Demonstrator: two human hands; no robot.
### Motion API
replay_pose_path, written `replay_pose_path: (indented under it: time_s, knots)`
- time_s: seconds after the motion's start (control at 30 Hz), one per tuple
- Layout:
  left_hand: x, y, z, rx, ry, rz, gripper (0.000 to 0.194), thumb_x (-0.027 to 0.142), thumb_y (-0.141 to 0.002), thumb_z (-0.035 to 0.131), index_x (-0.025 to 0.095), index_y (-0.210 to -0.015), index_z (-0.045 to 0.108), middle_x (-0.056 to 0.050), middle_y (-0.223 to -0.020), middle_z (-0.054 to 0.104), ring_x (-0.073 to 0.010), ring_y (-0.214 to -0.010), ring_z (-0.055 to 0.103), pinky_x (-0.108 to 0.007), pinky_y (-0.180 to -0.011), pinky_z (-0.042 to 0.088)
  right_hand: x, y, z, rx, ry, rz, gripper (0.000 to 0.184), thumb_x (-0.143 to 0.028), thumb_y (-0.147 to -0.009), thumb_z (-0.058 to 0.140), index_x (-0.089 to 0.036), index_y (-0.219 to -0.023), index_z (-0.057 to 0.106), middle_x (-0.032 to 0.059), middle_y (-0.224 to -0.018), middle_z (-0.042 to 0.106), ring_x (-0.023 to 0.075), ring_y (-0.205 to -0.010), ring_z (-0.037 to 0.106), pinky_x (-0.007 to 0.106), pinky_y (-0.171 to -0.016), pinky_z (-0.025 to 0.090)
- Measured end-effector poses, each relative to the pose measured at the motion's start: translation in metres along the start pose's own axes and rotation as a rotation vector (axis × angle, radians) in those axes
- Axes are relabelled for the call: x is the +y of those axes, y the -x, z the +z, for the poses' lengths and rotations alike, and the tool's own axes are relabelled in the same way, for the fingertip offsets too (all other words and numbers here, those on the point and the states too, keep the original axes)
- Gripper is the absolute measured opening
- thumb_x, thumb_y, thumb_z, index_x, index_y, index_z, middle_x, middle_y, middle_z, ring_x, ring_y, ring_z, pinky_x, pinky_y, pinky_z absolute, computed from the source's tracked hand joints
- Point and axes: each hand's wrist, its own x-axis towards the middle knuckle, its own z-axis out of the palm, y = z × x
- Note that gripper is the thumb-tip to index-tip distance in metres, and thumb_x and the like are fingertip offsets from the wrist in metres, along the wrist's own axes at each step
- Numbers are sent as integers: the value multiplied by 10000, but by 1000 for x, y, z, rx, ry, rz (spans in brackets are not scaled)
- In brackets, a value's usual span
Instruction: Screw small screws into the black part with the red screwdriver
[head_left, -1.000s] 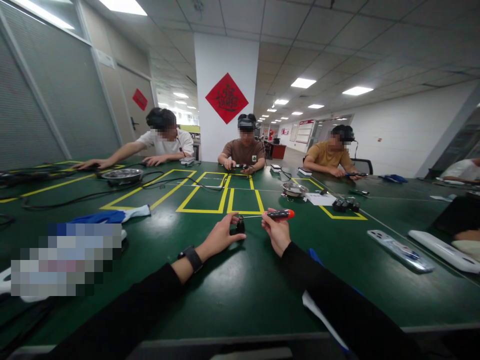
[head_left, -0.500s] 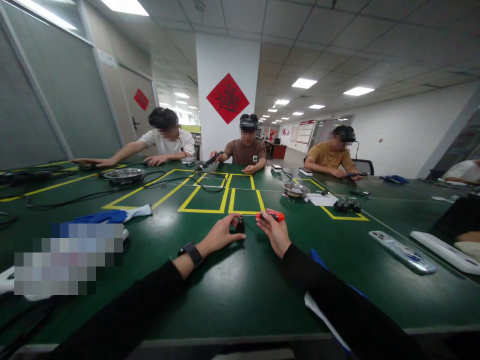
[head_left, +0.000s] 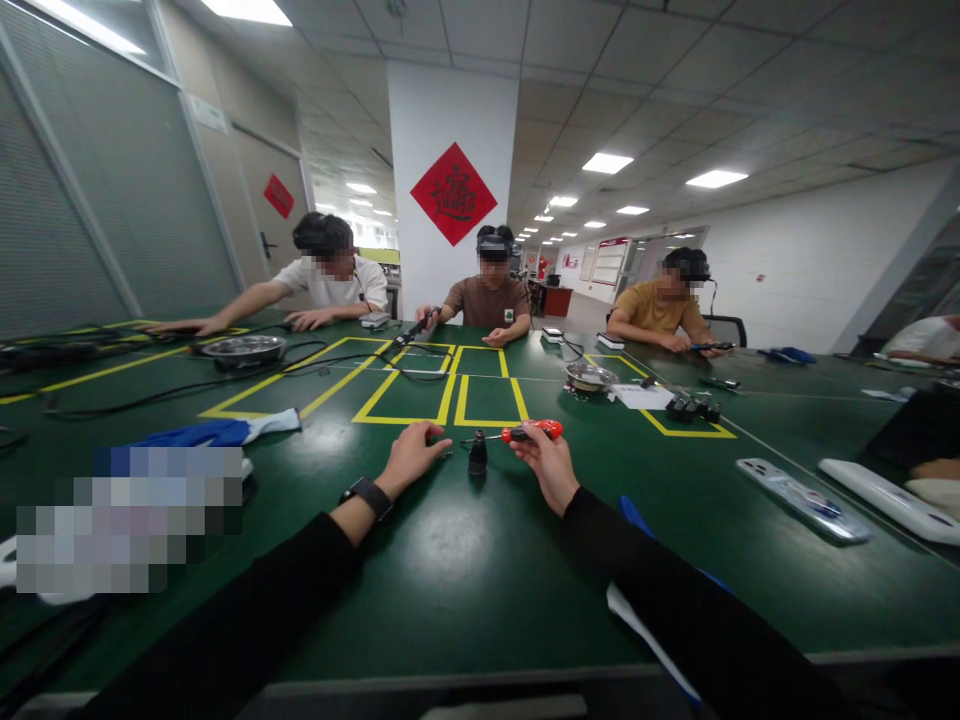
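My right hand [head_left: 546, 463] is closed around a red-handled screwdriver [head_left: 531, 431], whose thin shaft points left toward a small black part [head_left: 478, 455] standing upright on the green table [head_left: 480, 560]. My left hand [head_left: 415, 452] rests on the table just left of that part, apart from it. Its fingers are curled with their tips pinched low on the table; whether anything small lies under them I cannot make out. A dark watch sits on my left wrist.
Three people sit across the table, working with their own hands. Yellow tape boxes [head_left: 442, 385] mark the middle. Metal bowls [head_left: 244, 349] [head_left: 589, 377], black cables, a blue-and-white cloth [head_left: 217, 432], white power strips [head_left: 801, 499] and small black parts [head_left: 694, 408] lie around.
My left hand let go of the small black part and moved left onto the table. The screwdriver in my right hand shifted slightly left and lower.
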Motion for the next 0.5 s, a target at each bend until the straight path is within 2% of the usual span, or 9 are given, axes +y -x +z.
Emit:
replay_pose_path:
  time_s: [0.5]
  knots:
    - [-2, 1, 2, 3, -67, 39, 369, 389, -686, 669, 183, -980, 586, -79, -990, 615, -231, -941, 568, -343, -804, 447, 2, -1, -3, 8, 11, 14, 254, -334, -693, 667, -124, -825, 610, 46, -668, 687, 121, -542, 629, 202, -507, 479]
